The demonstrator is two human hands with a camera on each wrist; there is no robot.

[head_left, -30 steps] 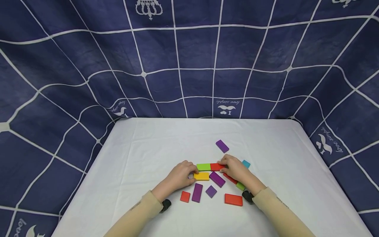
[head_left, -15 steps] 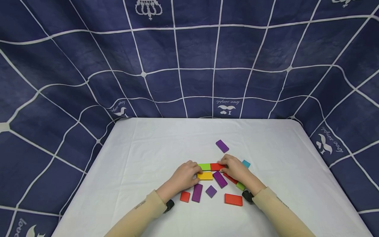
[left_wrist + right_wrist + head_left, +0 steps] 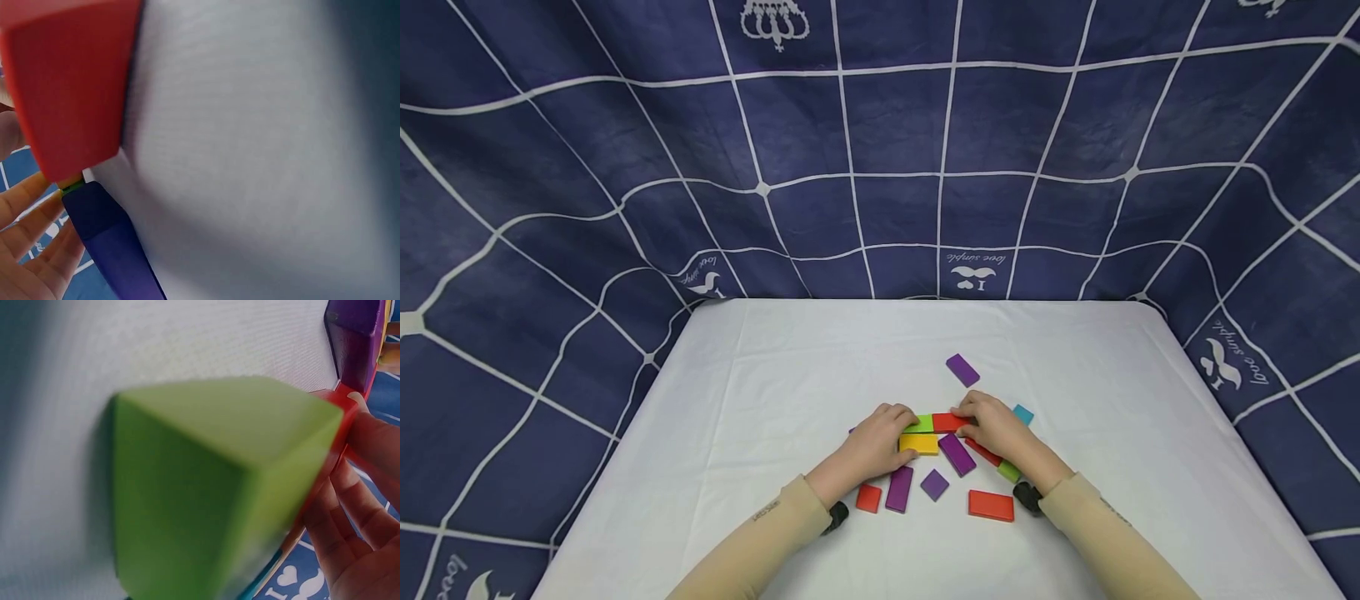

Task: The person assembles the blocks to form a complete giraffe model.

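Yellow block (image 3: 919,445) lies on the white counter (image 3: 790,358), just beside the green block (image 3: 924,423); the left hand (image 3: 872,443) holds both by their left ends, fingers and thumb parted just their width. The right hand (image 3: 1000,429), fingers slightly parted, pinches the red block (image 3: 944,423) adjoining green.

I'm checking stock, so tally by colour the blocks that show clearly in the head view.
Purple blocks: 4
Red blocks: 4
Green blocks: 2
Yellow block: 1
Blue block: 1
Total: 12, leaving out a purplish sliver by the left hand; others may be hidden.
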